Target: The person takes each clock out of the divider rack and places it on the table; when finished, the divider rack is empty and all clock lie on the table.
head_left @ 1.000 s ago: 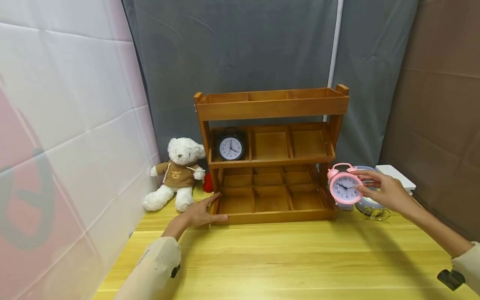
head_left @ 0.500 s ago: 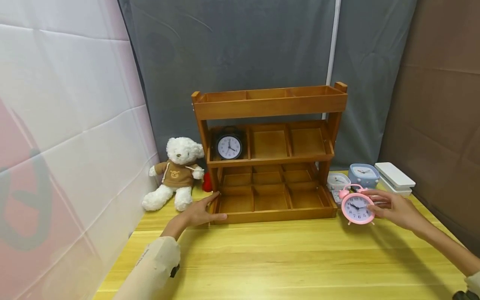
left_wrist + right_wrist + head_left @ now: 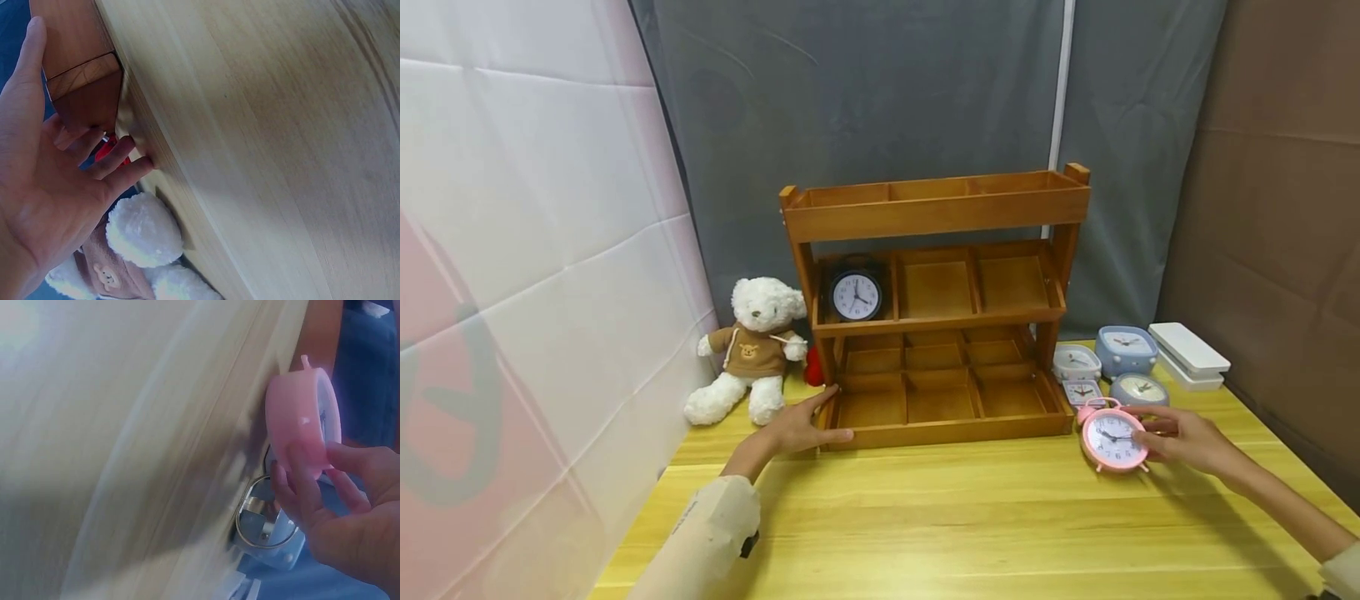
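At the right, my right hand (image 3: 1183,442) pinches a pink twin-bell alarm clock (image 3: 1114,439) by its edge, thumb on the front and fingers behind. The clock is upright, its white dial facing me, low over the table; I cannot tell whether its feet touch down. In the right wrist view the pink clock (image 3: 297,419) shows its back and side. My left hand (image 3: 793,427) rests against the lower left corner of a brown wooden shelf (image 3: 940,218), thumb along the front and fingers at the side. A black alarm clock (image 3: 856,293) stands in the middle tier's left compartment.
Behind the pink clock stand a white clock (image 3: 1077,362), a small square clock (image 3: 1082,392), a blue clock (image 3: 1126,350) and a round grey-blue clock (image 3: 1140,390). White boxes (image 3: 1189,354) lie farther right. A plush bear (image 3: 756,354) and a red item (image 3: 814,367) sit left of the shelf.
My right hand has brought the pink alarm clock down and slightly right, toward the table, uncovering the clocks behind it. The left hand has stayed on the shelf corner.
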The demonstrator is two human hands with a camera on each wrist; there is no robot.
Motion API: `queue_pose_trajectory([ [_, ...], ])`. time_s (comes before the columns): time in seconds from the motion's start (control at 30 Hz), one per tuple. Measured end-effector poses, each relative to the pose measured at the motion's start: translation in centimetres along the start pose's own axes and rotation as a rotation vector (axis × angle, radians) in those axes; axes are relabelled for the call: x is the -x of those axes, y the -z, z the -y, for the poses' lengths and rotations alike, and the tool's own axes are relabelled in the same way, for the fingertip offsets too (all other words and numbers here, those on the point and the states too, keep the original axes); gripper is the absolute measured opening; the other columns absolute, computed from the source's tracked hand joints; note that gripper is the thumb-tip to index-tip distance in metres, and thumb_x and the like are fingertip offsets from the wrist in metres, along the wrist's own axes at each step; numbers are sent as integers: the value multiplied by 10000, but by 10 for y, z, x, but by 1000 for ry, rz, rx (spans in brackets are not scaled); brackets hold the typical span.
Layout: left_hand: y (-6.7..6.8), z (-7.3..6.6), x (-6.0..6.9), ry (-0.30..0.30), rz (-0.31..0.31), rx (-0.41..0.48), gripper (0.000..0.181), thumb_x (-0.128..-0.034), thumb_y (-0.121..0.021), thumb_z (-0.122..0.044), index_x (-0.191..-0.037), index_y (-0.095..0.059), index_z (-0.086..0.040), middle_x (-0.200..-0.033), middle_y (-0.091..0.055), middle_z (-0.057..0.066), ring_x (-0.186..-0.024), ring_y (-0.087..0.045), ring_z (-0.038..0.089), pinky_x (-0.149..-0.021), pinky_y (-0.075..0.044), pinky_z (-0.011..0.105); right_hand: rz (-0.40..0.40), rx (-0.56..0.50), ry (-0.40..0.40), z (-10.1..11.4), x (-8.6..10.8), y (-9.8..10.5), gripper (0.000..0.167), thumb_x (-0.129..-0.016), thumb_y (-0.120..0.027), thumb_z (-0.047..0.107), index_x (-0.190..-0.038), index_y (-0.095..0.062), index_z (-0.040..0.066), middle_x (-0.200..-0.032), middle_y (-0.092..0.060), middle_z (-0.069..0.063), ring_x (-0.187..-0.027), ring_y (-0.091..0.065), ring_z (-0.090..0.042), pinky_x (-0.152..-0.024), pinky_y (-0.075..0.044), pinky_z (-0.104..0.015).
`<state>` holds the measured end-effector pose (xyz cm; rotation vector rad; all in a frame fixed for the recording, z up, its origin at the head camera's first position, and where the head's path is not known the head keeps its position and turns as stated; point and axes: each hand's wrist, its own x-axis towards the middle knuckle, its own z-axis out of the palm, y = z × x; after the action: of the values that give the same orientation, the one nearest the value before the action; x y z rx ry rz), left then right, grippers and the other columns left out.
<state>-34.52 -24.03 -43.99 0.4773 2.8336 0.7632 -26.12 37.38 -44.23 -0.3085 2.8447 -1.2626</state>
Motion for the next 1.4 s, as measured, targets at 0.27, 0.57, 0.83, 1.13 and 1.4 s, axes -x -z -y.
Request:
queue_pose_trajectory([
  [0.27,0,1,0,6,-9,-6,1041,-871,-739,-660,-1662,-275,-166,-1599,-411,241,-1392,-468,485,-1116,-402,620,117,-204,-22,-7,-4,-3,528,-1018,-672,94,-1410,-462,-190,-1184,-652,-341,-892,-693,-90,-744,-636,-383],
  [0.57,0,-1,1,-1,-2,2,1034,-878,-746,-638,-1662,-273,-157,-1605,-405,237,-1393,-464,488,-1120,-398,618,10,-40,-11,-9,-6,-10,449,-1005,-692,95,-1335,-564,-181,-1093,-717,-304,-822,-699,-78,-671,-631,-334],
  [0.83,0,-1,2,8,-4,2,1050,-862,-747,-663,-1661,-279,-168,-1612,-402,223,-1405,-451,488,-1121,-394,624,-66,46,5,-9,-7,-14,369,-973,-738,110,-1254,-668,-119,-973,-762,-219,-777,-701,-122,-618,-608,-290],
  [1.13,-3,2,3,22,-5,6,1054,-853,-748,-676,-1660,-287,-179,-1612,-405,217,-1405,-449,490,-1123,-390,626,-106,103,-12,-11,-14,-17,357,-980,-741,182,-1218,-703,-82,-975,-761,-163,-759,-663,-89,-622,-579,-261],
  [1.4,-1,-1,4,25,-8,7,1041,-860,-745,-669,-1662,-282,-193,-1617,-400,209,-1413,-447,478,-1125,-392,621,-193,200,68,8,-18,-6,329,-950,-770,160,-1192,-724,-57,-964,-780,-170,-796,-719,-124,-621,-548,-239],
])
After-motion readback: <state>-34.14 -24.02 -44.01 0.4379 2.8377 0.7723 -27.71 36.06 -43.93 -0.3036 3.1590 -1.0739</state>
